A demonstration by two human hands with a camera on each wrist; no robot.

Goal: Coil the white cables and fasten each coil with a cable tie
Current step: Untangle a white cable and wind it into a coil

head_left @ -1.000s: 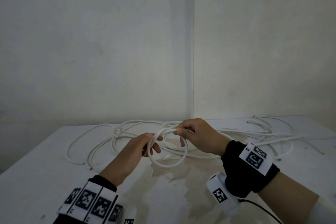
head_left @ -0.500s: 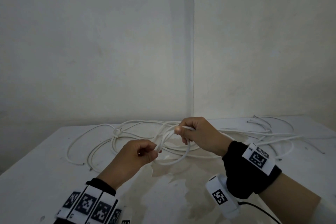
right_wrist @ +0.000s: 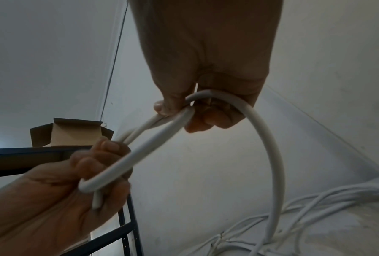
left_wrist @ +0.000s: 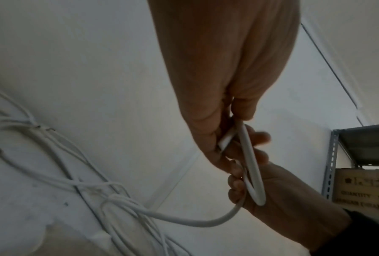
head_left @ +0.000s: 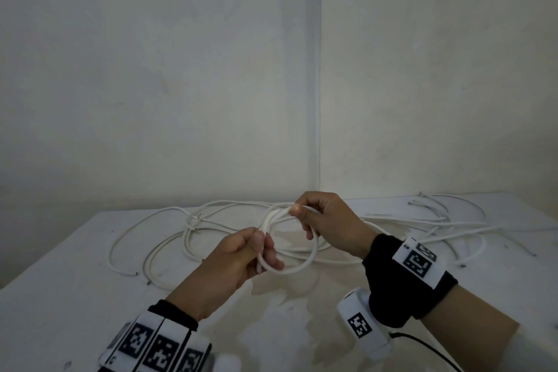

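Observation:
Both hands hold a small coil of white cable (head_left: 297, 266) above the white table (head_left: 60, 296). My left hand (head_left: 256, 248) grips the coil's left side, fingers curled round the strands (left_wrist: 249, 155). My right hand (head_left: 305, 214) pinches the top of the coil (right_wrist: 208, 94) between thumb and fingers. From the coil the cable (left_wrist: 184, 220) trails down to the tangle on the table. No cable tie shows in any view.
A loose tangle of white cables (head_left: 187, 238) spreads across the back of the table, with bare ends (head_left: 421, 195) at far right. Walls meet in a corner behind. A metal shelf (left_wrist: 333, 164) with a cardboard box (right_wrist: 71, 132) stands nearby.
The left hand closed on the coil's left side and rose slightly. The right hand stayed at the top, and the loop drew narrower between the two hands.

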